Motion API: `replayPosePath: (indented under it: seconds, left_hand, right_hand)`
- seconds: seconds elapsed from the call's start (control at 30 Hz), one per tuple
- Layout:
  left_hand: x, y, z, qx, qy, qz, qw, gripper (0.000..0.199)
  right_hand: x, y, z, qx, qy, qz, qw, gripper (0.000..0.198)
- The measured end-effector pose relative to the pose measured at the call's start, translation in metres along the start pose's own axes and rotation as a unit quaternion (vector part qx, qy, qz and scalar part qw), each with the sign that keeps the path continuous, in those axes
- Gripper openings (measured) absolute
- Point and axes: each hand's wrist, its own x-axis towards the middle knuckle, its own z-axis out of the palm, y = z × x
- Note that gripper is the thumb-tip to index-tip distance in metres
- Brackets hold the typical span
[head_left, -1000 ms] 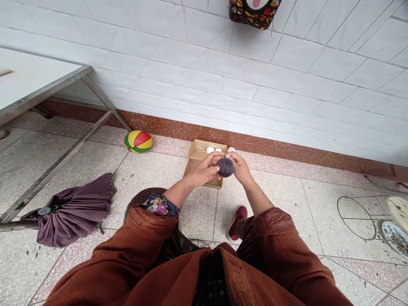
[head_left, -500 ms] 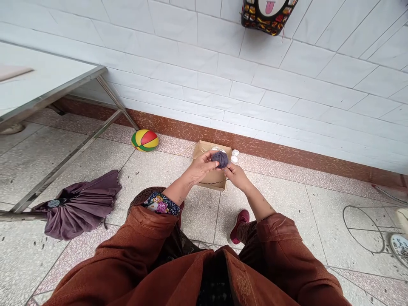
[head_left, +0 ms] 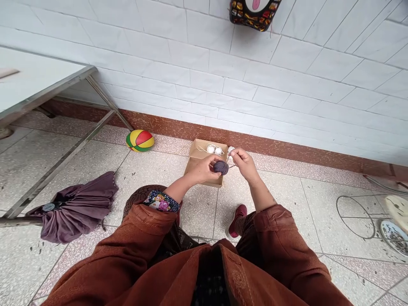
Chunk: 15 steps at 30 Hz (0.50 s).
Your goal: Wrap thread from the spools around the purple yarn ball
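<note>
A ball of dark purple-grey yarn [head_left: 221, 168] rests in the closed fingers of my left hand [head_left: 204, 168], above a cardboard box. Up and to the right of the ball, my right hand [head_left: 244, 163] pinches a strand of the same yarn between thumb and fingertips. Beneath my hands the open cardboard box [head_left: 216, 183] sits on the floor by the wall. Two white yarn balls [head_left: 211, 148] lie at its far side with a loose white thread. More white yarn [head_left: 231, 149] shows just right of the box, partly covered by my right hand.
A colourful ball [head_left: 140, 140] lies by the leg of a metal-framed table [head_left: 89, 72] at left. A folded purple umbrella [head_left: 79, 206] is on the floor. At right are a wire stand [head_left: 355, 217] and a dish [head_left: 395, 238]. A patterned bag [head_left: 253, 15] hangs on the wall.
My right hand has moved up and away from the yarn ball, drawing a strand with it. The ball stays in my left hand. The white balls in the box are more exposed.
</note>
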Motion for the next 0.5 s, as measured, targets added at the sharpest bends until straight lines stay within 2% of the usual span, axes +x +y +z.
replayPosePath:
  seconds: [0.1, 0.2, 0.33, 0.5]
  left_hand:
    - [-0.002, 0.002, 0.000, -0.101, -0.059, 0.010, 0.993, 0.056]
    - [0.000, 0.003, -0.004, -0.177, -0.054, 0.020, 0.982, 0.060]
    - [0.007, 0.001, -0.010, -0.185, 0.034, 0.030, 0.982, 0.061]
    - [0.015, -0.003, -0.020, -0.090, 0.173, 0.003, 0.981, 0.056]
  right_hand:
    - [0.006, 0.013, 0.005, -0.025, 0.014, 0.027, 0.999, 0.048]
    - [0.005, 0.025, 0.020, -0.035, -0.012, 0.053, 0.998, 0.039]
    - [-0.002, 0.034, 0.041, -0.079, -0.058, 0.066, 0.993, 0.027]
    - [-0.013, 0.024, 0.046, -0.114, -0.159, -0.018, 0.981, 0.039]
